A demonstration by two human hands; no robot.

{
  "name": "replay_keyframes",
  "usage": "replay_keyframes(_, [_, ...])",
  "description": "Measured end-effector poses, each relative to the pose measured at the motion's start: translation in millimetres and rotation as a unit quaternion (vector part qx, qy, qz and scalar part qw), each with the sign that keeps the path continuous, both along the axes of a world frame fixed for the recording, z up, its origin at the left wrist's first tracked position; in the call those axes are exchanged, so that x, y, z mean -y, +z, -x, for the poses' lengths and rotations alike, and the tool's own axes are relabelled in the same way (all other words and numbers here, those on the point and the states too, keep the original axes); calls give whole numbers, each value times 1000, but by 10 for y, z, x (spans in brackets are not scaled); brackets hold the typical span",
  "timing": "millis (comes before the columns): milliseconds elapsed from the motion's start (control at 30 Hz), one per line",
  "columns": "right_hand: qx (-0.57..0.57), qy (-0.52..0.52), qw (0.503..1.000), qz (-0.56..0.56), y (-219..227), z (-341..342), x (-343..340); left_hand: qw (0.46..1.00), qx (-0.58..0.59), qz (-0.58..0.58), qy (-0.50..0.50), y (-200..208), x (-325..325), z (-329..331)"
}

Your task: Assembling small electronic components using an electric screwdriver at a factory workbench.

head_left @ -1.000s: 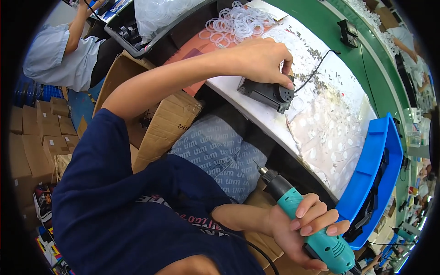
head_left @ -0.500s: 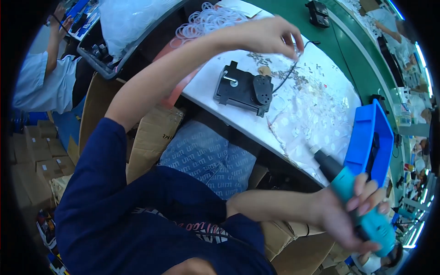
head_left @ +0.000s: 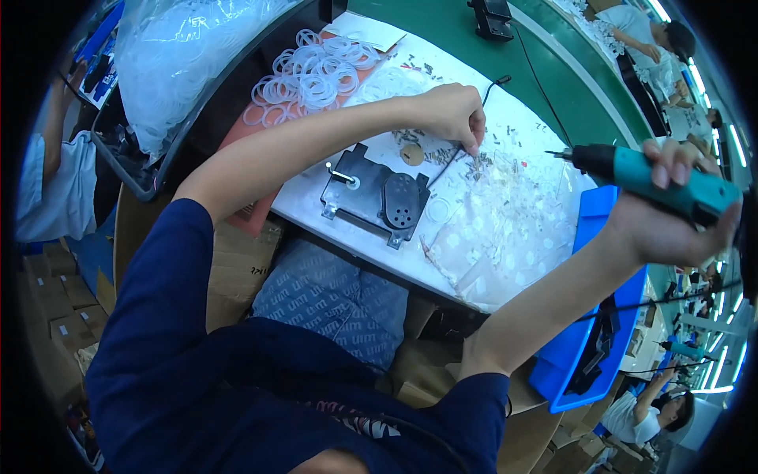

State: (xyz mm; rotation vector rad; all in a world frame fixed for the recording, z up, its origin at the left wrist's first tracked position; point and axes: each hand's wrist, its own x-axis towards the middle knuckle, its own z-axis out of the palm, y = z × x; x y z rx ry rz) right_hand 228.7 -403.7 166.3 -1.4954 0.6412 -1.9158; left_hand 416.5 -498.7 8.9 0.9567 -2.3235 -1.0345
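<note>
My right hand [head_left: 662,223] is wrapped round a teal and black electric screwdriver [head_left: 646,178], raised over the right side of the table with its bit pointing left. My left hand [head_left: 452,114] reaches across the table, thumb and fingertips pinched together at the scattered small metal screws [head_left: 493,167]; whatever is between the fingertips is too small to make out. On the white tabletop below that hand lies a black boxy plastic unit [head_left: 371,197], with a bent metal crank and a round disc with holes. A black cable [head_left: 444,170] runs beside it, under my left hand.
Clear plastic rings [head_left: 316,77] are heaped on an orange sheet at the far left. A blue bin [head_left: 557,393] holding black parts stands at the right edge. A bag of rings [head_left: 170,67] sits in a dark crate. Other people sit along the green bench [head_left: 545,87].
My left hand has come down to the screws, fingers pinched. My right hand has raised the screwdriver from the lower right, its bit now pointing left. The whole view has shifted.
</note>
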Motion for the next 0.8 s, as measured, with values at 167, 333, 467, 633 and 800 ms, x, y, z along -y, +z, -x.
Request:
replay_keyframes(167, [16, 77, 996, -37, -391, -79, 239, 985, -173, 13, -19, 8, -28, -136])
replay_keyframes(333, [62, 129, 990, -12, -593, -134, 218, 964, -254, -82, 3, 64, -210, -234])
replay_keyframes(467, [88, 113, 990, -11, -679, -187, 211, 951, -285, -122, 13, 85, -248, -265])
replay_keyframes(633, [104, 129, 986, -14, -709, -173, 234, 952, -275, -135, 12, 82, -248, -238])
replay_keyframes(800, [99, 126, 987, -14, -733, -188, 241, 950, -280, -138, 19, 72, -258, -227])
